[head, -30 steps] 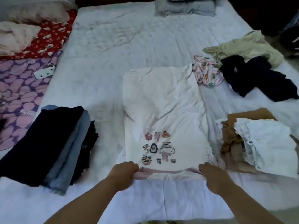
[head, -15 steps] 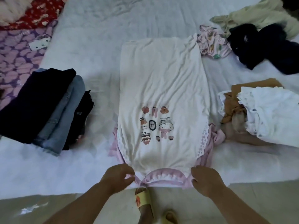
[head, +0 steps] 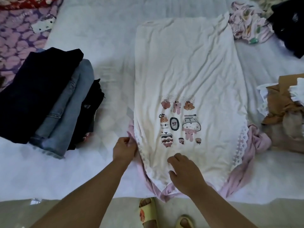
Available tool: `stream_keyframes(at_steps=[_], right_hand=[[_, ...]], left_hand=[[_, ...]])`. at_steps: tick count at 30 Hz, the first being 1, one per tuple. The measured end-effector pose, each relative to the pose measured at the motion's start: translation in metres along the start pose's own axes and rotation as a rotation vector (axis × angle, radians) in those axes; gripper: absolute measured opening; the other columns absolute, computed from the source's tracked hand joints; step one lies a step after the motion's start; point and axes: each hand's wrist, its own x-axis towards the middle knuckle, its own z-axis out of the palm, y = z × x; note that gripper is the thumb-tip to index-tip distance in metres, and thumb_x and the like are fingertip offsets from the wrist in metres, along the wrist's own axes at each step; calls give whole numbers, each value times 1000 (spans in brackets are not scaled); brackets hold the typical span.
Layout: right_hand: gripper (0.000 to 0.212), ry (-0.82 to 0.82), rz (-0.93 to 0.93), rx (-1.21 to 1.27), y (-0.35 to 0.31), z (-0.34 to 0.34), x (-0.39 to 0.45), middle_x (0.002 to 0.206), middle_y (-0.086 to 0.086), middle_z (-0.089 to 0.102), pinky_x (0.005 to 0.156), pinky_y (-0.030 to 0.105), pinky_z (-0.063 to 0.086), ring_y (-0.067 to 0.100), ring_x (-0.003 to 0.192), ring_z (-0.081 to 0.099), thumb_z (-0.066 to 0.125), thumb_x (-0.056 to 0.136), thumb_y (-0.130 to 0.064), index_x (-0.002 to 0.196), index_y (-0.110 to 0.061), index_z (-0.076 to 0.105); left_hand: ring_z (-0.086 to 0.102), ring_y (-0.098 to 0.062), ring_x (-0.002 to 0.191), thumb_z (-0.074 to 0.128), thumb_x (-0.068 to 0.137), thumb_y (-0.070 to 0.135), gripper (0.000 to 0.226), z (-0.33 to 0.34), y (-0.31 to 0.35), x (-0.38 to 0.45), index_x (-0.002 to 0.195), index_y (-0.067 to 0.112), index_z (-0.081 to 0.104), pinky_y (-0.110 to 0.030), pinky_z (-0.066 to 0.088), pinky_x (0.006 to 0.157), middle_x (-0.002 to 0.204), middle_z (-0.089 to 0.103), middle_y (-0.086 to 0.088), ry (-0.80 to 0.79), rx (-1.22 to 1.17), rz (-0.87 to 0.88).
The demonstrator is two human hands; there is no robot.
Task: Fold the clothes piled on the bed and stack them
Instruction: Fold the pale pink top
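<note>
A cream nightdress (head: 185,69) with pink trim, lace edging and a cartoon print lies spread flat on the white bed (head: 107,38), its neckline toward me at the near edge. My left hand (head: 125,148) pinches the pink sleeve at the dress's left side. Beside it, my right hand (head: 185,171) rests on the chest of the dress just above the neckline, fingers loosely bent. A folded stack of dark clothes and jeans (head: 49,102) sits at the left.
Unfolded clothes lie at the right: a pink patterned piece (head: 246,28), a black garment (head: 289,30) and a brown and white heap (head: 284,109). A purple patterned blanket (head: 18,37) covers the far left. My sandalled feet (head: 148,213) stand on the pale floor below the bed edge.
The view has moved closer to the dress. My left hand left the neckline and went to the left sleeve. My right hand moved inward from the neckline corner onto the chest.
</note>
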Motion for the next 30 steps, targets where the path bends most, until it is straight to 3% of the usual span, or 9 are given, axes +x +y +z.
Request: stream_keyframes(at_steps=[4, 9, 13, 17, 20, 24, 26, 28, 30], right_hand=[[27, -48, 41, 49, -20, 9, 25, 80, 2, 58, 47, 30, 47, 21, 64, 57, 60, 58, -26, 84, -16, 62], [29, -149, 131, 15, -36, 14, 36, 101, 19, 61, 56, 36, 50, 29, 75, 60, 53, 68, -25, 93, -15, 61], [31, -159, 205, 99, -42, 7, 46, 115, 10, 48, 82, 34, 44, 29, 106, 49, 51, 86, -26, 114, -13, 53], [35, -126, 272, 205, -40, 1, 46, 102, 9, 54, 76, 38, 45, 31, 95, 55, 41, 77, -30, 102, -9, 55], [37, -24, 354, 267, -33, -11, 37, 106, 11, 59, 79, 39, 48, 33, 97, 58, 54, 79, -14, 115, -10, 60], [39, 60, 503, 261, -16, -18, 17, 111, 13, 60, 88, 41, 46, 34, 106, 57, 63, 80, -3, 119, -8, 60], [38, 25, 568, 265, -7, -17, 7, 118, 9, 57, 95, 35, 40, 28, 114, 53, 59, 86, -10, 124, -11, 56], [33, 34, 616, 326, 0, -12, -3, 118, 6, 56, 95, 32, 39, 25, 114, 52, 56, 89, -15, 122, -11, 57], [26, 84, 631, 397, -1, -8, -9, 104, 5, 60, 84, 31, 41, 25, 102, 56, 54, 87, -26, 106, -10, 63]], left_hand=[[43, -17, 56, 62, 83, 35, 40, 0, 11, 2, 59, 11, 42, -24, 33, 52, 60, 47, -2, -140, -60, -100], [55, -18, 61, 60, 89, 23, 20, -52, 0, 10, 78, 6, 60, -25, 46, 60, 67, 61, -4, -79, -582, -140], [29, -15, 45, 56, 87, 8, 24, -88, -2, 8, 70, 13, 40, -29, 38, 52, 52, 34, -4, 76, -727, -30], [39, -11, 55, 60, 80, 5, 27, -98, 33, -5, 65, 16, 41, -26, 39, 54, 63, 44, 0, 260, -567, 181], [55, 4, 66, 62, 80, -4, 25, -84, 76, -30, 71, 17, 53, -9, 44, 65, 77, 61, 8, 226, -473, 343], [57, 11, 91, 69, 83, 6, 24, -36, 104, -65, 103, 17, 62, -9, 45, 77, 101, 62, 20, -358, -301, 605], [42, 21, 108, 66, 86, 10, 38, -8, 94, -66, 122, 17, 58, 1, 33, 85, 118, 54, 26, -460, -26, 762], [39, 2, 126, 61, 87, 8, 41, 7, 82, -52, 127, 14, 56, 0, 25, 89, 133, 50, 11, -352, 81, 713], [48, -15, 123, 58, 89, 7, 35, 11, 69, -30, 123, 10, 58, -4, 25, 87, 130, 54, -1, -240, 108, 594]])
